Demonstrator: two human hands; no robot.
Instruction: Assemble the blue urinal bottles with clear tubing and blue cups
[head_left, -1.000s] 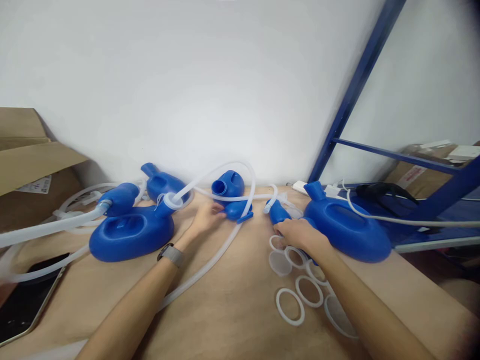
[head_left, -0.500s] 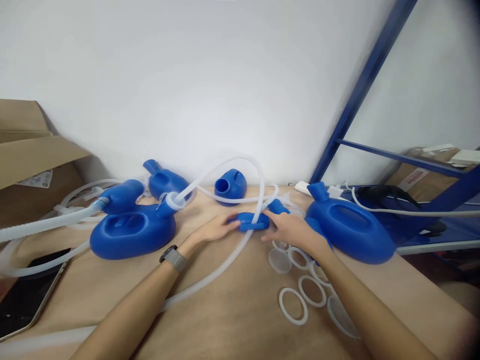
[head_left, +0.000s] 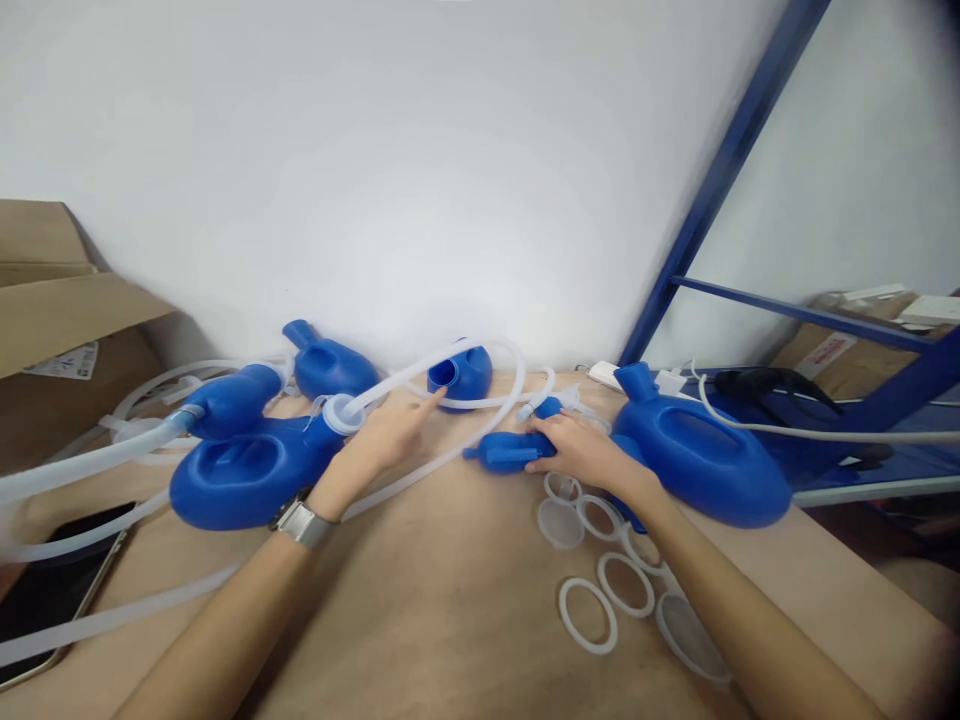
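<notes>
My left hand point(head_left: 390, 432) reaches toward a small blue cup-shaped piece point(head_left: 459, 372) at the back of the table, its index finger stretched out close to the piece's round opening; it holds nothing. My right hand point(head_left: 581, 450) is closed on a small blue plastic piece point(head_left: 504, 453) lying on the table. A clear white tube point(head_left: 450, 450) curves between the two hands and passes under my left hand. A grey-strapped watch sits on my left wrist.
Blue plastic vessels lie at left point(head_left: 251, 475), back left point(head_left: 326, 365) and right point(head_left: 697, 460). Several white rings point(head_left: 589, 612) lie near my right forearm. A cardboard box point(head_left: 52, 330) and a phone point(head_left: 45, 590) are at left; a blue shelf frame point(head_left: 720, 170) stands at right.
My left hand let go of the small blue piece and moved left and back toward the cup-shaped piece. My right hand closed on the small blue piece and now holds it alone.
</notes>
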